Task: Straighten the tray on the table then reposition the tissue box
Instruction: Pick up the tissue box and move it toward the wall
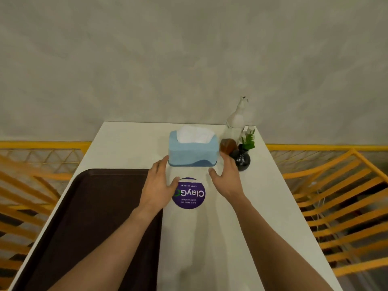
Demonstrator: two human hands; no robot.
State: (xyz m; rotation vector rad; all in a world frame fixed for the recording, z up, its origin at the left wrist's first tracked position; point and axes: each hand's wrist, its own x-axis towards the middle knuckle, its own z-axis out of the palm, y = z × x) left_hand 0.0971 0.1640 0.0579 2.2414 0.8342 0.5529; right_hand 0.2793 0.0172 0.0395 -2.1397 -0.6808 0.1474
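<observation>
A light blue tissue box (192, 152) with white tissue poking out of its top stands near the far middle of the white table (134, 143). A dark brown tray (84, 217) lies on the table's left half, its long sides parallel to the table edge. My left hand (157, 185) hovers open just in front of the box's left corner, its fingertips close to the box. My right hand (226, 179) is open by the box's right front corner. Neither hand grips the box.
A purple round sticker (191, 194) is on the table between my hands. Right of the box stand a brown object (227, 145), a small black vase with a green sprig (243, 159) and a clear glass bottle (237, 120). Yellow railings (336, 196) flank the table.
</observation>
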